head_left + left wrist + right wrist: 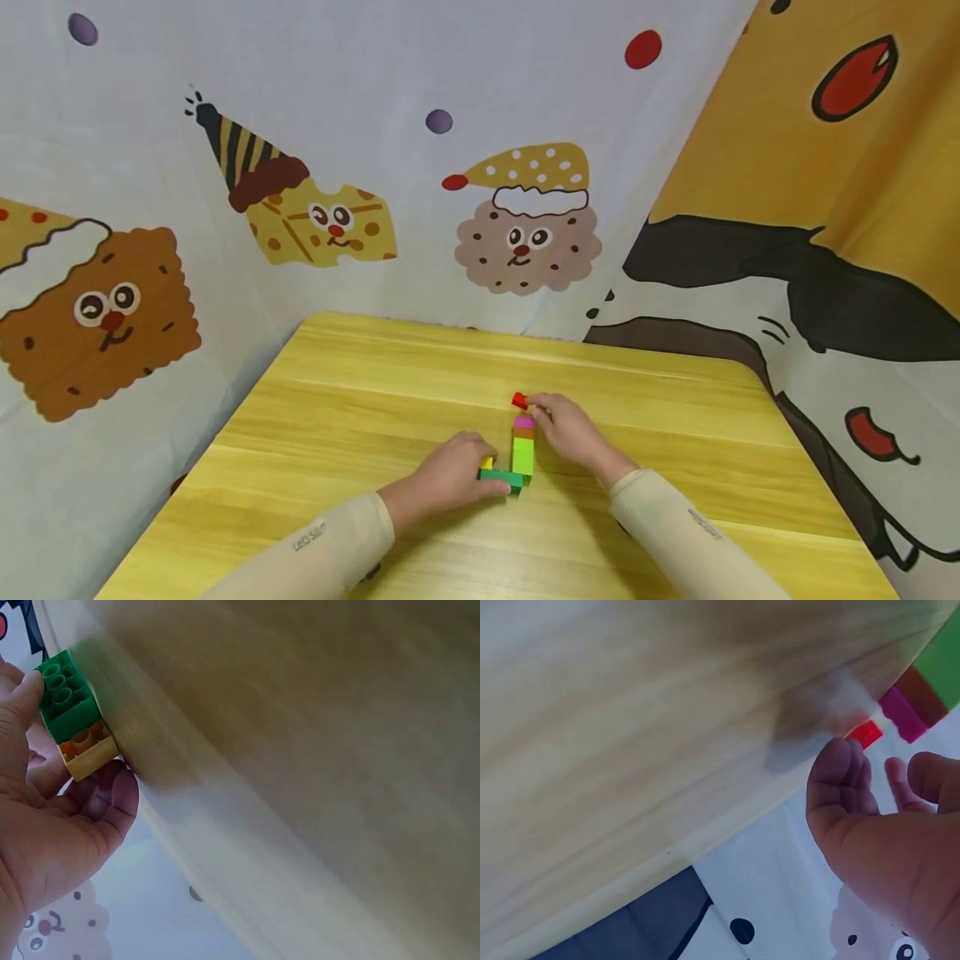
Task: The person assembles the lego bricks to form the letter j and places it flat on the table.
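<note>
My left hand [453,471] grips a toy-brick build by its dark green brick [501,478], thumb on the near side. A small yellow brick [487,462] peeks out by the fingers. The left wrist view shows the hollow undersides of the green brick [67,694] and yellow brick [91,754]. From the green brick's right end, a light green brick [522,457], an orange-brown brick [523,433] and a pink brick [523,422] run in a line. Beyond the pink brick is a small red brick [520,401]. My right hand [566,429] has its loosely bent fingertips at the red brick's right side, thumb apart.
Both arms reach over a wood-grain table [360,375]. Behind it hangs a pale cloth [420,275] printed with cartoon snacks, meeting the table's far edge. Dark bits show partly under the left sleeve [330,542].
</note>
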{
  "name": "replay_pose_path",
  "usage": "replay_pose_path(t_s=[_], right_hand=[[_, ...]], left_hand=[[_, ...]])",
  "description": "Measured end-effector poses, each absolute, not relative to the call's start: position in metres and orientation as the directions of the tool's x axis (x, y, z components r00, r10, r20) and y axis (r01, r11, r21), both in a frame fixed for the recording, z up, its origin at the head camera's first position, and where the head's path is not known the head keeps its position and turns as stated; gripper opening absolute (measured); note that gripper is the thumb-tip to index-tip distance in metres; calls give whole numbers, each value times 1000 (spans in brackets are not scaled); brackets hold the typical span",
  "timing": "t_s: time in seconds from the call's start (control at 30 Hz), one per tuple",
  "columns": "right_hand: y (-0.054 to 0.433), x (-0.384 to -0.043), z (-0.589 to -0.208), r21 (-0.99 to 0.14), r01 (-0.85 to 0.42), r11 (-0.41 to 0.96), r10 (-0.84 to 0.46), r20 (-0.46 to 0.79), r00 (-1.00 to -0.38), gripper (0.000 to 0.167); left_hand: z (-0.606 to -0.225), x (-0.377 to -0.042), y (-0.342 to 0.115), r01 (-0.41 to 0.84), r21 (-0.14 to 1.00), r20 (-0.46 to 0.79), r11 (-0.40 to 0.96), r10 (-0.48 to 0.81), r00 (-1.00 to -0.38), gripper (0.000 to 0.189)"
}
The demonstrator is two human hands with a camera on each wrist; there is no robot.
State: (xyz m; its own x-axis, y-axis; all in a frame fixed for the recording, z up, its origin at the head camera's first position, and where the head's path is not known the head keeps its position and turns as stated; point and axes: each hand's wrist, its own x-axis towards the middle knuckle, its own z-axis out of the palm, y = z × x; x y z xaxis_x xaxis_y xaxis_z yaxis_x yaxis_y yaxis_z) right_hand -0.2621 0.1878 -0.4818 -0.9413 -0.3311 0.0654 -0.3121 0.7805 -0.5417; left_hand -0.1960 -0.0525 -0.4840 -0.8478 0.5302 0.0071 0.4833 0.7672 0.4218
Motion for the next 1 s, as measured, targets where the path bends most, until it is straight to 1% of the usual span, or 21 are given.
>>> replay_pose_path(t_s=[0.13, 0.17, 0.37, 0.5, 0.7, 1.0], right_hand=[[183, -280, -485, -452, -360, 816, -354, 101, -930, 31], [182, -284, -485, -440, -357, 824, -350, 100, -932, 31], [175, -303, -485, -423, -334, 842, -349, 44, -936, 35], [178, -309, -486, -403, -331, 853, -356, 14, -934, 33], [185, -314, -485, -419, -309, 854, -338, 8, -941, 31], [183, -315, -488, -454, -304, 837, -334, 15, -942, 31]], left_hand=[[-485, -196, -55, 468, 416, 4, 780, 513, -858, 70], [-485, -196, -56, 461, 415, 0, 784, 507, -862, 73], [-485, -192, -58, 437, 428, -15, 791, 490, -872, 83], [-483, -189, -59, 429, 451, -21, 783, 489, -872, 85], [-482, -189, -63, 415, 477, -27, 775, 484, -874, 85], [-483, -190, -66, 427, 465, -25, 775, 493, -869, 85]])
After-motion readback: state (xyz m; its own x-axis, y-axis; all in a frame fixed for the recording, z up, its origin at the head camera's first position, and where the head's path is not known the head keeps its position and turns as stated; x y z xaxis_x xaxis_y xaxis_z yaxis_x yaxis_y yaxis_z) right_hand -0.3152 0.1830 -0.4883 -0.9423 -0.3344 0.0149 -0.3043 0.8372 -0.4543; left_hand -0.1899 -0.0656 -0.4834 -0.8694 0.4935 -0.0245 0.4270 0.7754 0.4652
